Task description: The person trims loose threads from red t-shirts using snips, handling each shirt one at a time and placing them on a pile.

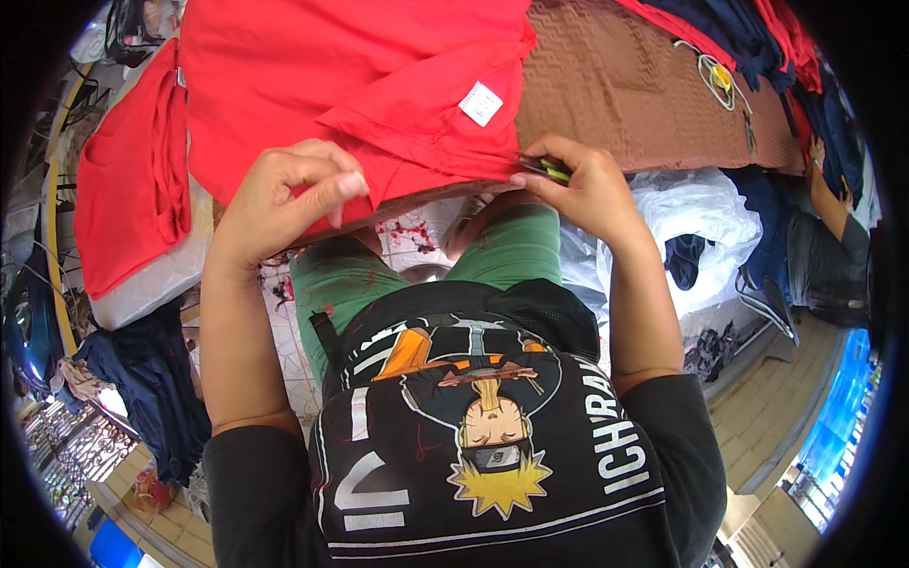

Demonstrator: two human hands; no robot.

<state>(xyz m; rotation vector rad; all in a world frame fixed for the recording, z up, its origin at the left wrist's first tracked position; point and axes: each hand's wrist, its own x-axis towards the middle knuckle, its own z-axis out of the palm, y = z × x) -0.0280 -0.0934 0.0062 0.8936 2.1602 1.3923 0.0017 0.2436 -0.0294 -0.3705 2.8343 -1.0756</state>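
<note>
A red garment (379, 76) lies across the table's near edge, a white label (481, 104) showing on its folded part. Over its lower left edge is my left hand (301, 187), thumb and fingers drawn together in a pinch. Whatever may be between those fingertips is too small to make out. My right hand (589, 185) grips a small pair of thread snips (546, 168) with yellow-green handles. Their dark blades point left, at the garment's right corner by the table edge.
A brown patterned cloth (606, 85) covers the table. Corded snips or a similar small tool with a pale cord (720, 80) lie at right. More red fabric (137, 180) hangs at left. Clear plastic bags (696, 222) sit below right. Another person's arm (827, 194) reaches in at far right.
</note>
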